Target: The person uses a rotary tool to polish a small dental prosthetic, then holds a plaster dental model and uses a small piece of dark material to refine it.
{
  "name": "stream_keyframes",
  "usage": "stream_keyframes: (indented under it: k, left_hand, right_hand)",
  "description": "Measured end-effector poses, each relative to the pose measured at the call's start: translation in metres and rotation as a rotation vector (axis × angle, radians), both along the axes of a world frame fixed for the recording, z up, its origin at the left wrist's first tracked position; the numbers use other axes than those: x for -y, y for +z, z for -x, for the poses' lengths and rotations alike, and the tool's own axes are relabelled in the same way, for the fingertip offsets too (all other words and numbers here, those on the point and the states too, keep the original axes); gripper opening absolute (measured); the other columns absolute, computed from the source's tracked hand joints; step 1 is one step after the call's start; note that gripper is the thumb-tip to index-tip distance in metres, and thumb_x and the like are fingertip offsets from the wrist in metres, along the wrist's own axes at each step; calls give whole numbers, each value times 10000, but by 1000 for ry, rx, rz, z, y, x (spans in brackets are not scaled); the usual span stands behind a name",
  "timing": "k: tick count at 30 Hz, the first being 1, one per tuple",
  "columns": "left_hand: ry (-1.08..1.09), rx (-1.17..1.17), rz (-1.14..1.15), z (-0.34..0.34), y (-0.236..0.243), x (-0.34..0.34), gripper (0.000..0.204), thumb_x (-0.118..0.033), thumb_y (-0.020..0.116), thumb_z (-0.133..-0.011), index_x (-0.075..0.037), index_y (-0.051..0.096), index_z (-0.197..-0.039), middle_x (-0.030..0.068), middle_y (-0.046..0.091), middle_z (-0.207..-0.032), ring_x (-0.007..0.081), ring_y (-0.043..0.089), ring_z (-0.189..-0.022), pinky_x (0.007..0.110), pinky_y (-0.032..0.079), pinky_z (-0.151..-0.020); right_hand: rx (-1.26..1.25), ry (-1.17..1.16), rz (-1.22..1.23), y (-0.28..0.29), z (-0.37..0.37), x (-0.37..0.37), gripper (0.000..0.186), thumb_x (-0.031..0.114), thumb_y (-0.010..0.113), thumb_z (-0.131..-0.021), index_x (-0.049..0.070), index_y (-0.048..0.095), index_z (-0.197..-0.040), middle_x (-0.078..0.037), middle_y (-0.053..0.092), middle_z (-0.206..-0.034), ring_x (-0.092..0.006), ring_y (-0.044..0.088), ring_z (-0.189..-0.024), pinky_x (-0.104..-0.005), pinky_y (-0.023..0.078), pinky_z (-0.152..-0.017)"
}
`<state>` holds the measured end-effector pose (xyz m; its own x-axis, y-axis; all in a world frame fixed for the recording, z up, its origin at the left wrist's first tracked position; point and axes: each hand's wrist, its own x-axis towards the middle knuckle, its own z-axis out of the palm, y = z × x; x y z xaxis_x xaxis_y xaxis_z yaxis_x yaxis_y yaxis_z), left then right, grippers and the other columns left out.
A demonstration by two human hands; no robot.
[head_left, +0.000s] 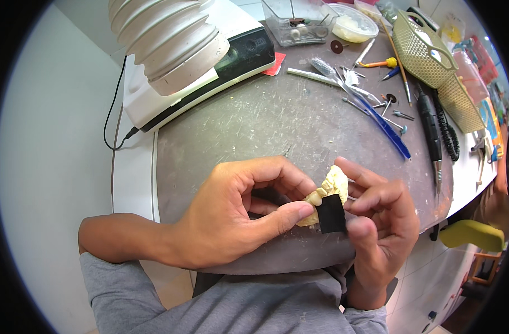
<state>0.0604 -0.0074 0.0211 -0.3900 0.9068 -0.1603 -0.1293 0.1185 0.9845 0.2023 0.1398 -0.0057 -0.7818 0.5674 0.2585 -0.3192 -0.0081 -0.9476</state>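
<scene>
While the left hand [238, 214] curls around a pale yellow dental cast [328, 189] from the left, its thumb pressed against the cast's lower front and its fingers folded behind, the right hand [377, 222] pinches a small black strip [332, 214] between thumb and fingers and lays it flat against the cast's front. The cast sits between the 2 hands, held just above the near edge of a grey, scratched workbench [254, 122] — both forearms come in from the lower edge in grey sleeves. Farther back on the bench lie a blue-handled tool [385, 125], a black handpiece [431, 131] with a coiled cord, a small brush [324, 68] and scattered burs. A ribbed white suction hose [168, 42] hangs over a white and black machine [221, 61] at upper left; 2 woven plastic baskets [427, 50] stand at upper right, near a clear plastic box [296, 22].
</scene>
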Motion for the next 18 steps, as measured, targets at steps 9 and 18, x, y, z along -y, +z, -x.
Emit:
stream_keyframes:
  k: [9,18]
  left_hand:
    - [0,-36,17,-2,0,-2,202,-9,654,-901,51,591,-1083,121,615,-1094,151,618,-1028,306,545,-902]
    - [6,-65,34,-4,0,-2,208,0,660,-886,46,589,-1076,113,611,-1078,149,618,-1011,302,552,-896]
  right_hand:
    - [107,-97,-400,-1,-2,6,334,232,786,-807,-15,561,-824,-326,598,-1205,-285,646,-1063,-388,497,-944]
    - [86,-121,-509,1,0,6,141,19,681,-795,-25,550,-820,-327,609,-1178,-289,651,-1060,-388,512,-936]
